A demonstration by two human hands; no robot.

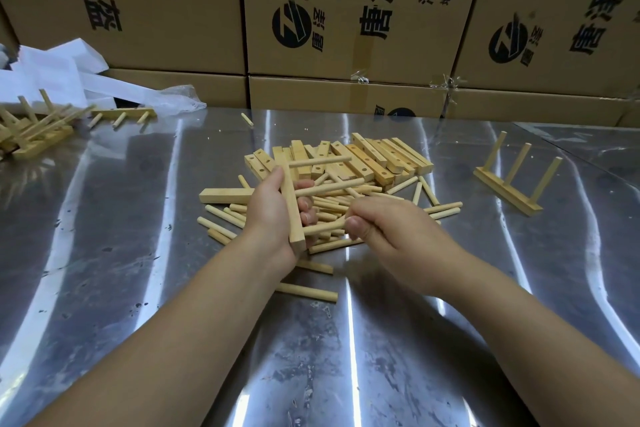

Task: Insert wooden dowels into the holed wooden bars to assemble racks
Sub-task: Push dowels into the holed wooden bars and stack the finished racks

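A single wide-angle view comes from the person's head, facing forward and tilted down over a shiny metal table. Both forearms enter from the bottom corners and meet near the middle, where the left hand with its bar and the right hand with its dowel sit close to the lens. The table's far edge crosses the upper third, and stacked cardboard boxes fill the top as a backdrop. Sideways the view reaches a heap of racks at the left border and one standing rack at right; straight lines bow toward the margins
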